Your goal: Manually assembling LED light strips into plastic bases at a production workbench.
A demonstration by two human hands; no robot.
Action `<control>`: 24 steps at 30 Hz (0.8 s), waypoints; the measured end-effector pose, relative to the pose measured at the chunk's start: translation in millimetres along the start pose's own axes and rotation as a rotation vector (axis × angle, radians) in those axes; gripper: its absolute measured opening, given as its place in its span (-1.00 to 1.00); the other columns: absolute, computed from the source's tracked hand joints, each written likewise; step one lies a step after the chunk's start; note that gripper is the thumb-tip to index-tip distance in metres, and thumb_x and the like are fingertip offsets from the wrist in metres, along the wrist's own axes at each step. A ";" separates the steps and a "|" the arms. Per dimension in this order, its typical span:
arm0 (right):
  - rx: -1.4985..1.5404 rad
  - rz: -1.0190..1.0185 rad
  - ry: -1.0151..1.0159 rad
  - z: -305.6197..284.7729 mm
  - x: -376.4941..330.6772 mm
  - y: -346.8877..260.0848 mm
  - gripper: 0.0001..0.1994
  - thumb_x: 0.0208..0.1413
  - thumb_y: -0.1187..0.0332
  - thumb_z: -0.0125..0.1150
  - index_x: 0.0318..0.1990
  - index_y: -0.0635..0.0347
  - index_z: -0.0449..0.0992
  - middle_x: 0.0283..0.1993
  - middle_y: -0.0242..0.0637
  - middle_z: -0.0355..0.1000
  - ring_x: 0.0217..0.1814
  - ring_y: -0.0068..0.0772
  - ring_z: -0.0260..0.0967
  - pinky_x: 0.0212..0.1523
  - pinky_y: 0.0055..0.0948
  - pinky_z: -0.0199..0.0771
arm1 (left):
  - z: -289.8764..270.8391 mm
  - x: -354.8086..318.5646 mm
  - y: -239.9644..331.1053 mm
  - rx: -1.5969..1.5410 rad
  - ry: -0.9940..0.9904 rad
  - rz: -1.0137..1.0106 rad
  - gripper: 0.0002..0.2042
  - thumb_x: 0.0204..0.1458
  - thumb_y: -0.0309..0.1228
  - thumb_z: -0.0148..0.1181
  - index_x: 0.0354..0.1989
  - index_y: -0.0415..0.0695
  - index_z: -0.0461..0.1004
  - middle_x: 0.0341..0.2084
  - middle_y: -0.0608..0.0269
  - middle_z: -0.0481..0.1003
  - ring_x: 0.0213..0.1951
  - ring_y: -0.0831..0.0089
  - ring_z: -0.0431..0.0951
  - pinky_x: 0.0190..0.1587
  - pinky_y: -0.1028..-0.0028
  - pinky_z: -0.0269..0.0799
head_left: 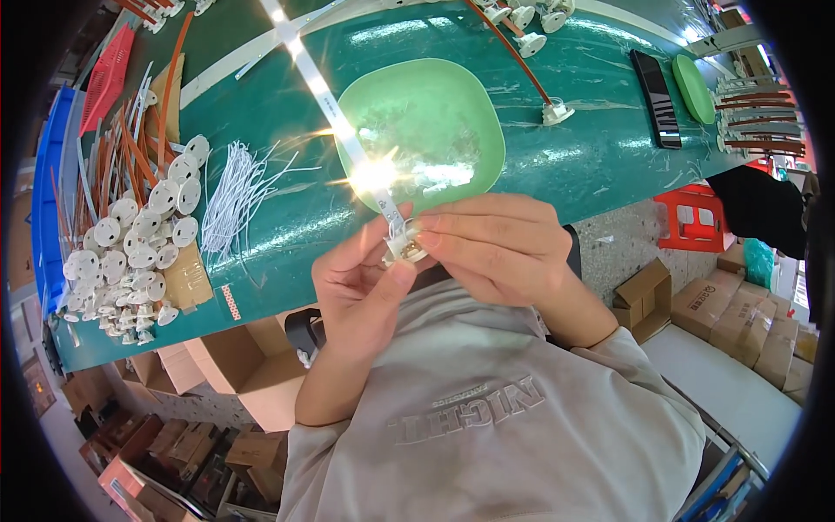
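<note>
A long, narrow LED strip point(323, 94) shines with glaring lights and runs from the far edge down to my hands. At its near end is a small white plastic fitting point(402, 247), held between the thumb and fingers of my left hand point(358, 291). My right hand point(497, 242) is closed too, its thumb and fingertips pinched on the fitting's right side. Whether a wire lies between those right fingertips is hidden. Just beyond my hands sits a rounded, square light-green dish point(496, 130). The strip crosses over its left side, and glare obscures the dish's bottom.
Left on the green table point(287, 217) are a bundle of white wires point(235, 200) and piled strips with round white fittings point(139, 235). A single strip piece point(555, 110), a black phone point(654, 100) and a small green dish point(693, 90) lie right. Cardboard boxes point(248, 352) stand below.
</note>
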State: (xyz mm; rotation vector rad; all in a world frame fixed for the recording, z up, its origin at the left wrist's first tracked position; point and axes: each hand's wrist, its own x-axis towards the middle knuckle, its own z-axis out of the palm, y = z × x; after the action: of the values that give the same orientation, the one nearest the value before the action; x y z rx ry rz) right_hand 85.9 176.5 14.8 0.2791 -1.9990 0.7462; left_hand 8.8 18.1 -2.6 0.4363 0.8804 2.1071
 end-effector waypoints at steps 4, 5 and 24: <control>0.054 0.029 -0.023 -3.0 -5.7 -2.7 -0.73 -0.24 0.62 0.38 -0.27 0.37 0.60 -0.25 -0.08 0.57 -0.26 -0.16 0.60 -0.33 -0.39 0.62 | 5.0 1.3 6.2 0.138 -0.030 0.080 -0.52 0.04 -0.71 0.19 0.18 -0.44 0.30 0.00 -0.08 0.50 -0.04 0.43 0.54 -0.04 0.51 0.47; 0.055 0.029 -0.024 -4.9 -5.0 -0.9 -0.73 -0.24 0.62 0.38 -0.27 0.37 0.60 -0.25 -0.08 0.57 -0.26 -0.16 0.60 -0.33 -0.39 0.62 | 7.6 2.1 8.7 0.215 -0.014 0.103 -0.53 0.01 -0.71 0.22 0.15 -0.45 0.33 -0.05 -0.06 0.53 -0.08 0.44 0.55 -0.05 0.53 0.47; 0.614 0.940 -0.071 -16.6 8.2 -22.1 -0.93 0.17 0.62 0.09 -0.21 0.37 0.45 -0.09 -0.15 0.46 -0.13 -0.49 0.40 -0.13 -0.52 0.41 | 1.4 4.2 17.4 0.965 -0.060 0.379 -0.54 -0.11 -0.71 0.33 0.05 -0.47 0.42 -0.11 -0.12 0.54 -0.13 0.37 0.57 -0.06 0.43 0.51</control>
State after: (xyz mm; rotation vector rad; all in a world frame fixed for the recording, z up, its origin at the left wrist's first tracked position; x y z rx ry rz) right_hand 103.9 170.0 36.4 -0.3321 -1.8667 1.9623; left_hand -2.5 14.3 10.9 1.2225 1.8726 1.8332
